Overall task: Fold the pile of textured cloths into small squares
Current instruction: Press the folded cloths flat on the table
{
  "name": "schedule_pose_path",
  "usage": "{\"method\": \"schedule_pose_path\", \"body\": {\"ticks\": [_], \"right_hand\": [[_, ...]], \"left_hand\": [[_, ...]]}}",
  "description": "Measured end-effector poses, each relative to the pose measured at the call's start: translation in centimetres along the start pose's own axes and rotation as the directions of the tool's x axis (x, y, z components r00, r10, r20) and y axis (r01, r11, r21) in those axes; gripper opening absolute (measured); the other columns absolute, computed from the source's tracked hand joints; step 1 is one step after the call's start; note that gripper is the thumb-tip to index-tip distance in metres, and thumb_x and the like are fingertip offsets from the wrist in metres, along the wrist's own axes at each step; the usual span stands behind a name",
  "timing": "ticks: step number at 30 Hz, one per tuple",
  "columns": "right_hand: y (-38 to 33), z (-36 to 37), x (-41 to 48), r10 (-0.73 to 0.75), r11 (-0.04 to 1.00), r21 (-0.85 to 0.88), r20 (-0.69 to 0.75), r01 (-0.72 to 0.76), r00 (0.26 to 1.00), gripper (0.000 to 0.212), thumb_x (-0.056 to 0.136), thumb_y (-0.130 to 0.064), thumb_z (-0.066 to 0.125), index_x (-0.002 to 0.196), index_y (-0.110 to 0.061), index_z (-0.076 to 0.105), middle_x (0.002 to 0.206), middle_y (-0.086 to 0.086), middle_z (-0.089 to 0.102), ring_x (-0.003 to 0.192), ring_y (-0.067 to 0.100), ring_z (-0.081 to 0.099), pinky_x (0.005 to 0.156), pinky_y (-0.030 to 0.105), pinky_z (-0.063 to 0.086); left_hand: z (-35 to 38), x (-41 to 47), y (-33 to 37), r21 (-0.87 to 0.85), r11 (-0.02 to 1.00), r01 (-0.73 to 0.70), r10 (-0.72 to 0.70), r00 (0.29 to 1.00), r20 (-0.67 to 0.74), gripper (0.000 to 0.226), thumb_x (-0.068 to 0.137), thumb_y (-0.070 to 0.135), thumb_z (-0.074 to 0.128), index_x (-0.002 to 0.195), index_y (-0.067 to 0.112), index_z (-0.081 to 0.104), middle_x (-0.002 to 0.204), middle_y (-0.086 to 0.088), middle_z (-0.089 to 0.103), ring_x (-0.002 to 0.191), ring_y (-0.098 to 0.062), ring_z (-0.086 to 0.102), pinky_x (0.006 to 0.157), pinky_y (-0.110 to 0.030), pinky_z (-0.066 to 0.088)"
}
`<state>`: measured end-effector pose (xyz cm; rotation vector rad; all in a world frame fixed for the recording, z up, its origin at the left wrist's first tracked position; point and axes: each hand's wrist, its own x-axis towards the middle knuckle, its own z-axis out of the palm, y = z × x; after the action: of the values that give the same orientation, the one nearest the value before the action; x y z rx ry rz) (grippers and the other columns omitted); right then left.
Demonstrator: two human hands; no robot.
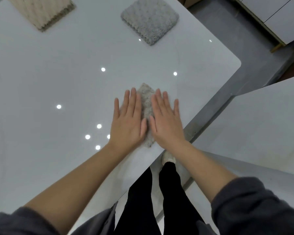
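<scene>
Directly below the camera, both hands lie flat on a small folded cloth point(146, 99) near the bench's point(58, 73) near edge. The left hand point(127, 121) and the right hand point(166, 122) are side by side, palms down, fingers straight and slightly spread. They press the cloth rather than grip it, and the thumbs nearly meet over its middle. The cloth is a nubbly grey-beige piece. Only a strip of it shows between the hands, with a corner poking out beyond the fingertips and another at the wrists.

The bench is glossy white and mirrors round ceiling lights as bright dots. Two other cloths rest on it, well apart from the hands. A pale grey fluffy square point(150, 20) sits at the far right, its scalloped edge showing several layers. A beige ribbed cloth point(44, 11) sits at the far left, cut off by the top of the view.

Dark grey sleeves point(255, 206) are pushed up the forearms. Beneath the bench edge are black trousers point(173, 192) and a light shoe point(167, 156) on the floor point(261, 61). A second white surface point(261, 124) stands to the right, across a narrow gap, and a white cabinet point(278, 19) fills the top right corner.
</scene>
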<state>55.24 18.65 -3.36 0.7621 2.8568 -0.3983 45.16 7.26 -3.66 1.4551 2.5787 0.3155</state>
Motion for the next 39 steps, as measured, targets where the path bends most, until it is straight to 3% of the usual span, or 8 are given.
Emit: {"method": "schedule_pose_path", "body": {"ticks": [2, 6, 9, 15, 19, 24, 33, 39], "right_hand": [[0.9, 0.4, 0.8, -0.069, 0.994, -0.080, 0.069, 0.074, 0.995, 0.063, 0.099, -0.040, 0.012, 0.155, -0.011, 0.002, 0.163, 0.003, -0.007, 0.149, 0.017, -0.012, 0.120, 0.054, 0.000], [2.2, 0.3, 1.4, -0.133, 0.979, -0.144, 0.094, 0.145, 0.987, 0.063, 0.100, -0.042, 0.013, 0.155, -0.012, 0.005, 0.162, 0.001, -0.008, 0.150, 0.017, -0.005, 0.119, 0.056, -0.002], [2.2, -0.3, 1.7, -0.142, 0.978, -0.133, 0.139, 0.160, 0.980, 0.065, 0.099, -0.045, 0.008, 0.155, -0.013, 0.004, 0.164, 0.001, -0.004, 0.150, 0.017, -0.005, 0.119, 0.057, -0.002], [4.7, -3.3, 2.8, -0.152, 0.984, -0.072, 0.142, 0.163, 0.978, 0.061, 0.102, -0.042, 0.017, 0.156, -0.017, 0.001, 0.164, 0.001, -0.006, 0.150, 0.018, -0.009, 0.119, 0.054, -0.006], [8.5, -5.9, 4.3, -0.173, 0.977, -0.089, 0.191, 0.193, 0.966, 0.065, 0.098, -0.044, 0.006, 0.156, -0.015, -0.001, 0.164, 0.003, -0.006, 0.151, 0.021, -0.006, 0.119, 0.056, 0.000], [13.1, -9.0, 8.1, -0.273, 0.954, -0.062, 0.224, 0.293, 0.936, 0.061, 0.104, -0.034, 0.027, 0.156, -0.017, 0.000, 0.164, 0.001, -0.007, 0.151, 0.021, -0.006, 0.121, 0.051, 0.001], [22.7, -14.6, 18.3, -0.505, 0.821, -0.073, 0.371, 0.567, 0.779, 0.061, 0.104, -0.034, 0.030, 0.156, -0.022, 0.001, 0.164, -0.002, -0.005, 0.151, 0.019, -0.007, 0.121, 0.048, 0.001], [26.7, -17.2, 25.5, -0.653, 0.607, -0.122, 0.487, 0.785, 0.580, 0.061, 0.104, -0.035, 0.031, 0.156, -0.021, 0.002, 0.164, 0.000, -0.005, 0.151, 0.022, -0.005, 0.119, 0.050, 0.002]], "left_hand": [[1.3, -0.9, 0.6, 0.038, 0.998, 0.049, -0.051, 0.998, 0.036, 0.065, 0.099, 0.037, 0.023, 0.152, -0.001, 0.017, 0.160, -0.017, 0.010, 0.149, -0.030, 0.006, 0.119, -0.053, 0.006], [1.9, -1.2, 0.2, 0.060, 0.993, 0.098, -0.101, 0.994, 0.044, 0.066, 0.099, 0.037, 0.026, 0.152, 0.000, 0.015, 0.161, -0.016, 0.009, 0.149, -0.029, 0.005, 0.120, -0.052, 0.001], [1.3, -0.9, 0.4, 0.067, 0.994, 0.092, -0.095, 0.994, 0.049, 0.067, 0.098, 0.040, 0.024, 0.152, -0.001, 0.017, 0.160, -0.016, 0.012, 0.149, -0.028, 0.006, 0.119, -0.053, 0.002], [-1.4, 0.9, 2.3, 0.007, 0.993, 0.117, -0.117, 0.993, 0.027, 0.068, 0.095, 0.036, 0.026, 0.152, 0.000, 0.014, 0.160, -0.017, 0.011, 0.149, -0.030, 0.006, 0.119, -0.052, -0.001], [-2.1, 2.8, 4.0, 0.034, 0.993, 0.116, -0.118, 0.991, 0.067, 0.068, 0.093, 0.032, 0.027, 0.152, 0.000, 0.014, 0.161, -0.017, 0.009, 0.149, -0.031, 0.006, 0.118, -0.052, 0.001], [-2.4, 6.6, 6.9, 0.022, 0.986, 0.163, -0.164, 0.983, 0.081, 0.064, 0.092, 0.023, 0.044, 0.148, -0.001, 0.026, 0.159, -0.019, 0.014, 0.148, -0.035, 0.008, 0.117, -0.053, 0.001], [-1.5, 15.5, 14.0, 0.021, 0.893, 0.450, -0.449, 0.886, 0.117, 0.065, 0.089, 0.020, 0.051, 0.148, 0.000, 0.029, 0.159, -0.017, 0.016, 0.149, -0.033, 0.007, 0.117, -0.053, -0.002], [-0.9, 22.0, 17.7, -0.049, 0.740, 0.671, -0.668, 0.741, 0.072, 0.065, 0.091, 0.021, 0.047, 0.150, 0.003, 0.025, 0.160, -0.016, 0.012, 0.149, -0.032, 0.003, 0.119, -0.053, -0.003]]}}
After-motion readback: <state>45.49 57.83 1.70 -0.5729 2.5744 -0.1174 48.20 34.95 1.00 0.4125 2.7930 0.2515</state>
